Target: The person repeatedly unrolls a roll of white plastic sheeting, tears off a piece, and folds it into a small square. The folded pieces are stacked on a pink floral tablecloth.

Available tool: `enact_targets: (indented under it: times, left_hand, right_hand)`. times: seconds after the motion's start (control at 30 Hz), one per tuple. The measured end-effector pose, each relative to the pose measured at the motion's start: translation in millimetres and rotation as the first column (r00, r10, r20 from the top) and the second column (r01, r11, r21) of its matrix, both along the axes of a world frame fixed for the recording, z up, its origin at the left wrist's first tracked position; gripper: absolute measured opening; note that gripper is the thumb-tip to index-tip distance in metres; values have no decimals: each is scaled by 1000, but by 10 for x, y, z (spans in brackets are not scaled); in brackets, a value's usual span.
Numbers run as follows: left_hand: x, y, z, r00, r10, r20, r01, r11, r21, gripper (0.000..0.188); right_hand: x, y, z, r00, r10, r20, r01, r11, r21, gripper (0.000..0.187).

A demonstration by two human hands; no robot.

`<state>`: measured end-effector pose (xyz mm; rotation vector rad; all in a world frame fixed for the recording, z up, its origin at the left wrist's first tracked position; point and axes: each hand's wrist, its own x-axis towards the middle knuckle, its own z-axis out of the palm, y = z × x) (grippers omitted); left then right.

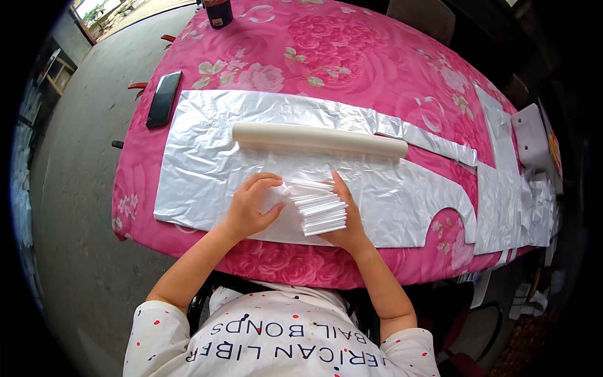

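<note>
A bundle of thin white sticks or straws (320, 210) rests in my right hand (353, 229), whose thumb runs up along the bundle's far right side. The palm and most of the fingers on that side are hidden behind the sticks. My left hand (246, 206) is just left of the bundle, fingers curved and thumb held apart, with nothing visible in its grasp. Under both hands lies a crinkled silver sheet (198, 157) with a rounded cut-out at its right end. Beyond them, a long off-white roll (320, 138) lies across the sheet.
A pink flowered cloth (352, 44) covers the table. At its left edge lies a dark phone (164, 98), and a dark jar (218, 12) stands at the far left. More silver sheeting (499, 188) and a white container (534, 139) are on the right.
</note>
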<state>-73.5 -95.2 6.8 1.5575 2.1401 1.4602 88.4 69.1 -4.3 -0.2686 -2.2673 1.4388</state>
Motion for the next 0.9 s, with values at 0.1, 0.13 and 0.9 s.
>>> enact_targets:
  times: [0.1,0.13,0.9]
  left_hand:
    - [38,51,30,999,-18,-44,19,999,33,30]
    - [47,60,37,999,-7,-42,8,999,34,29]
    - [53,58,372,965,90,-245,-35,975,221,16]
  right_hand:
    - [-1,8,13,1000,9,-4,-9,1000,18,105]
    - [-4,11,22,1000,15,-5,-15,999,31,104]
    - [20,2,-3,1000,-14,23,14,1000,3,99]
